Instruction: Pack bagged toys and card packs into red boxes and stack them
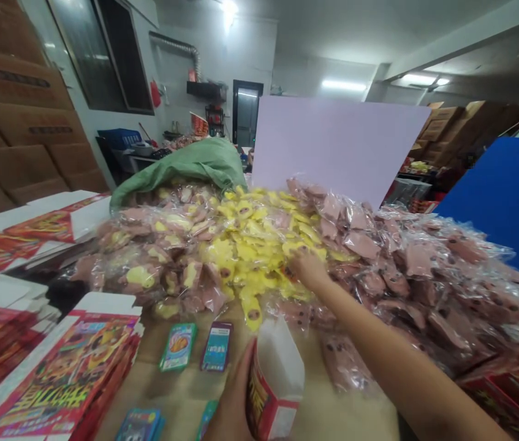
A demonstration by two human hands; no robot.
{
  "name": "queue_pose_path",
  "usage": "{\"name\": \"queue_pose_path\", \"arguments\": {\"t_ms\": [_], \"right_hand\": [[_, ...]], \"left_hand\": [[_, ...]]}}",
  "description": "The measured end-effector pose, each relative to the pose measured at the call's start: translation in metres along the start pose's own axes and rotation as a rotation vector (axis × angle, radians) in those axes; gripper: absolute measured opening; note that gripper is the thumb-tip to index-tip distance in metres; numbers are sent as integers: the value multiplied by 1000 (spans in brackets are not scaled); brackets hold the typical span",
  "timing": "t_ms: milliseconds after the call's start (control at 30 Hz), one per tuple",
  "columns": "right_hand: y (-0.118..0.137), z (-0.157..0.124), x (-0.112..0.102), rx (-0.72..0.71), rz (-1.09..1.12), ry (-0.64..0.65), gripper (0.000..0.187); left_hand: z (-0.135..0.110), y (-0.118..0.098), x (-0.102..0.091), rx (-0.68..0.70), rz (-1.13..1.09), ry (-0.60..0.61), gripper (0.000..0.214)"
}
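My left hand [230, 401] is at the bottom middle, wrapped round a small red and white carton [274, 386] that stands upright with its top flap open. My right arm stretches forward over the table, and my right hand [307, 268] rests in a big heap of small plastic-wrapped yellow toys [245, 245]. Its fingers are buried among the packets, so what they grip is hidden. Pink wrapped toys [406, 269] lie heaped to the right and left of the yellow ones.
Stacks of flat red printed cartons [57, 373] lie at the left. Small card packs [178, 346] [216, 346] sit on the brown tabletop. A green sack [195, 164] lies behind the heap, with a white board [333, 144], a blue board [511, 196] and brown boxes [20, 116] around.
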State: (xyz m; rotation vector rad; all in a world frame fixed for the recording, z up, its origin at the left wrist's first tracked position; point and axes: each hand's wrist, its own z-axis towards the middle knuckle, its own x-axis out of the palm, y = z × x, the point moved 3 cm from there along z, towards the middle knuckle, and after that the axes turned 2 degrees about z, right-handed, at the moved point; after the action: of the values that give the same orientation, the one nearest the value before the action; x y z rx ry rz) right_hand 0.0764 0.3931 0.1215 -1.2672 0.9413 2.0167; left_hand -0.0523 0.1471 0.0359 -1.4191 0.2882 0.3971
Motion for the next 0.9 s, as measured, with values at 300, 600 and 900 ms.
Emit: {"name": "queue_pose_path", "arguments": {"t_ms": [300,600,900], "right_hand": [[-7,-158,-105,456,1157,78,24],[1,-221,-94,386,652,54,18],[45,-268,-83,245,222,-6,12]], "left_hand": [[39,-62,-3,181,602,-108,92],[-14,-78,46,285,646,26,85],[-49,-74,73,220,607,12,87]]}}
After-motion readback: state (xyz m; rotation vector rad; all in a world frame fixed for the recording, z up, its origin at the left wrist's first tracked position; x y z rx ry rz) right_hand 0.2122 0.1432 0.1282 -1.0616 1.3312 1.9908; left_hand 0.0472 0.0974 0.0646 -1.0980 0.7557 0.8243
